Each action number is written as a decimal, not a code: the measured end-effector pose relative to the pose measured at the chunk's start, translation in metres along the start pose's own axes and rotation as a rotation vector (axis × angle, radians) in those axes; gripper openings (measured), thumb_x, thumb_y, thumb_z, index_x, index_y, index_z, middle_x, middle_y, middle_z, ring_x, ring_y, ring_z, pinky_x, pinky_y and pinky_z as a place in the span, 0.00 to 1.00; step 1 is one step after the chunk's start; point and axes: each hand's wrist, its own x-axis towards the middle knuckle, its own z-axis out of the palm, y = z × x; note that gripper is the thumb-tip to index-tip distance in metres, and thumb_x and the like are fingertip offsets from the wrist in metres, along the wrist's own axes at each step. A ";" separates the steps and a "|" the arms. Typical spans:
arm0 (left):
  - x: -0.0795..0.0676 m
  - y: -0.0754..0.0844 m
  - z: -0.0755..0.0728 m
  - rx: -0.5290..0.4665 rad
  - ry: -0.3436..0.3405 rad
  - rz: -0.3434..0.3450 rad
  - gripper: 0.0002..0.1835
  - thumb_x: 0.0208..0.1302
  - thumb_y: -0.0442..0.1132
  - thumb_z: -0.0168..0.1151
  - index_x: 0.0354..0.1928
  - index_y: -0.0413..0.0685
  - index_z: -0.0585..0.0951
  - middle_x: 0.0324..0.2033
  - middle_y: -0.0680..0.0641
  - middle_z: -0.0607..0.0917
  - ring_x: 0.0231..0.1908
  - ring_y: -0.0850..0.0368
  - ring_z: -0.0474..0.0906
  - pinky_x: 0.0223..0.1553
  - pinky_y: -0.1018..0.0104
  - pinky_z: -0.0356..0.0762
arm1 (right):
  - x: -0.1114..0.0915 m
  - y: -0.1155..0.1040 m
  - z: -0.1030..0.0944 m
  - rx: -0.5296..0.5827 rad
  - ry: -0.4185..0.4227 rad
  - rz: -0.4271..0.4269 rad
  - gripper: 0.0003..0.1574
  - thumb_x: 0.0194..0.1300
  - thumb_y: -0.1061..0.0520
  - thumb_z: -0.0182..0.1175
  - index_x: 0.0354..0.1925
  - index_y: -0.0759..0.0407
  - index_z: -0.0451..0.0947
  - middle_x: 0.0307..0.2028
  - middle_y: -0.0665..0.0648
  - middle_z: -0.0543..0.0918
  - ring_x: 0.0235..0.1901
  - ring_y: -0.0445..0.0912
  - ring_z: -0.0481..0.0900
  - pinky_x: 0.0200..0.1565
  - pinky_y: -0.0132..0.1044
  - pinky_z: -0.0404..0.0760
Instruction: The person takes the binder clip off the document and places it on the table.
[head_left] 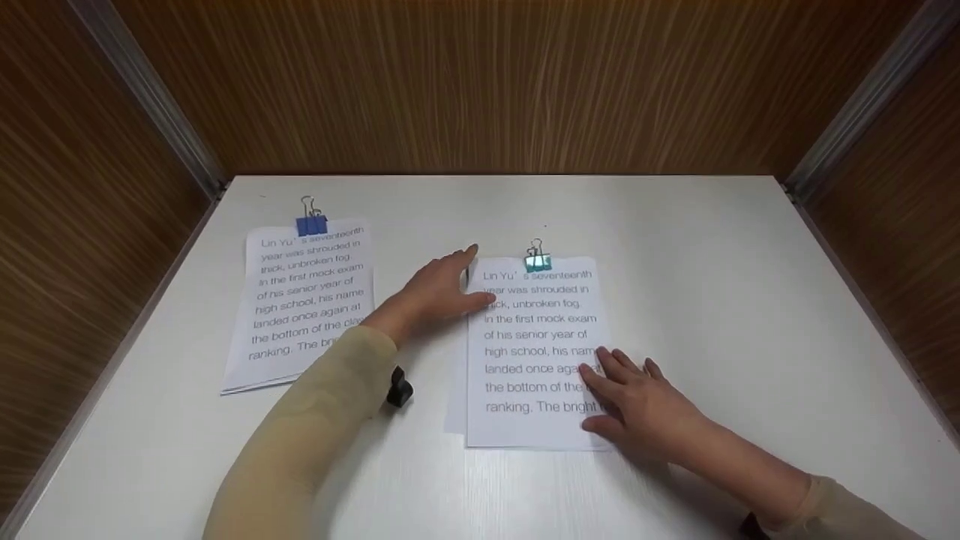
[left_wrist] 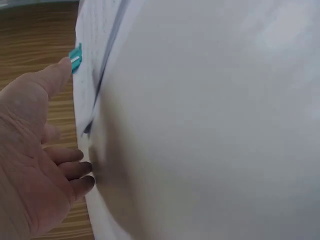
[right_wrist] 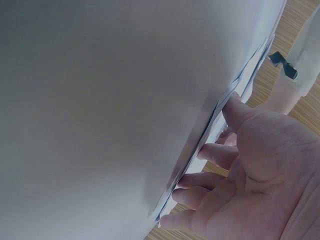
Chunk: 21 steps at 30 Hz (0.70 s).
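A stack of printed sheets [head_left: 540,431] lies on the table, with a shiny teal binder clip [head_left: 538,262] on its top edge. My left hand [head_left: 435,289] is at the stack's upper left corner, thumb over the print and fingers extended past the left edge. In the left wrist view the teal binder clip [left_wrist: 76,58] shows near the thumb tip. Across the lower right edge of the same stack rests my right hand [head_left: 649,412], its fingers spread on the paper. The right wrist view shows those fingers [right_wrist: 200,180] along the sheets' edge.
A second stack of printed sheets [head_left: 307,300] with a blue binder clip [head_left: 311,225] lies at the left, partly behind the left forearm. White table [head_left: 690,247] surrounds both stacks. Wood-grain panels [head_left: 495,90] stand at the back and sides.
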 end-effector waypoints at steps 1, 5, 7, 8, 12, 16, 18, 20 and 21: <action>0.001 -0.001 0.001 -0.020 0.001 -0.001 0.55 0.68 0.66 0.65 0.87 0.53 0.50 0.83 0.43 0.58 0.82 0.44 0.51 0.80 0.50 0.49 | 0.000 0.000 0.000 0.001 0.000 0.002 0.49 0.70 0.39 0.70 0.78 0.59 0.68 0.78 0.72 0.63 0.77 0.70 0.59 0.71 0.76 0.56; 0.003 -0.005 0.005 -0.056 0.015 0.004 0.55 0.67 0.65 0.67 0.87 0.56 0.51 0.83 0.43 0.57 0.83 0.45 0.48 0.81 0.50 0.47 | 0.000 0.000 0.000 0.001 -0.005 0.006 0.49 0.69 0.39 0.70 0.78 0.58 0.68 0.78 0.71 0.63 0.77 0.70 0.59 0.71 0.76 0.57; 0.004 -0.006 0.007 -0.048 0.013 0.013 0.55 0.67 0.65 0.67 0.87 0.55 0.51 0.83 0.42 0.57 0.83 0.44 0.47 0.81 0.50 0.46 | 0.001 0.000 0.000 -0.002 -0.007 0.007 0.49 0.69 0.39 0.70 0.78 0.58 0.68 0.78 0.71 0.63 0.77 0.70 0.59 0.71 0.76 0.57; 0.004 -0.007 0.007 -0.039 0.010 0.018 0.55 0.67 0.65 0.67 0.87 0.54 0.51 0.83 0.42 0.56 0.83 0.44 0.46 0.81 0.50 0.45 | 0.001 0.000 0.000 -0.005 -0.009 0.008 0.49 0.69 0.39 0.70 0.78 0.58 0.68 0.78 0.71 0.63 0.77 0.70 0.59 0.71 0.76 0.57; 0.006 -0.009 0.010 -0.001 -0.005 0.050 0.56 0.67 0.64 0.68 0.86 0.52 0.51 0.84 0.43 0.54 0.83 0.43 0.43 0.81 0.49 0.44 | 0.001 0.001 -0.001 -0.017 -0.004 0.004 0.49 0.69 0.40 0.71 0.78 0.58 0.68 0.78 0.71 0.63 0.77 0.70 0.59 0.70 0.76 0.58; 0.007 -0.011 0.011 0.014 -0.012 0.059 0.55 0.67 0.65 0.68 0.86 0.54 0.52 0.84 0.48 0.55 0.84 0.44 0.41 0.81 0.48 0.44 | 0.000 0.001 -0.001 -0.026 0.004 -0.001 0.48 0.69 0.40 0.71 0.78 0.59 0.69 0.78 0.72 0.64 0.77 0.70 0.60 0.70 0.76 0.59; 0.007 -0.012 0.011 0.015 -0.014 0.055 0.55 0.66 0.65 0.68 0.86 0.55 0.52 0.84 0.49 0.56 0.84 0.45 0.40 0.81 0.47 0.44 | 0.001 0.000 0.000 -0.027 0.005 -0.005 0.49 0.69 0.39 0.71 0.78 0.58 0.69 0.77 0.71 0.64 0.76 0.70 0.61 0.70 0.76 0.59; 0.006 -0.012 0.011 0.017 -0.012 0.052 0.55 0.66 0.64 0.68 0.86 0.56 0.53 0.83 0.48 0.56 0.84 0.44 0.41 0.81 0.46 0.45 | 0.001 0.000 0.000 -0.027 0.002 -0.005 0.49 0.69 0.39 0.71 0.78 0.58 0.69 0.78 0.71 0.64 0.77 0.70 0.61 0.70 0.76 0.59; 0.005 -0.012 0.011 0.017 -0.011 0.050 0.55 0.66 0.64 0.69 0.86 0.56 0.53 0.83 0.47 0.57 0.84 0.43 0.41 0.81 0.46 0.46 | 0.001 0.000 0.000 -0.026 0.000 -0.005 0.49 0.69 0.39 0.71 0.78 0.58 0.68 0.78 0.71 0.64 0.77 0.70 0.60 0.70 0.76 0.59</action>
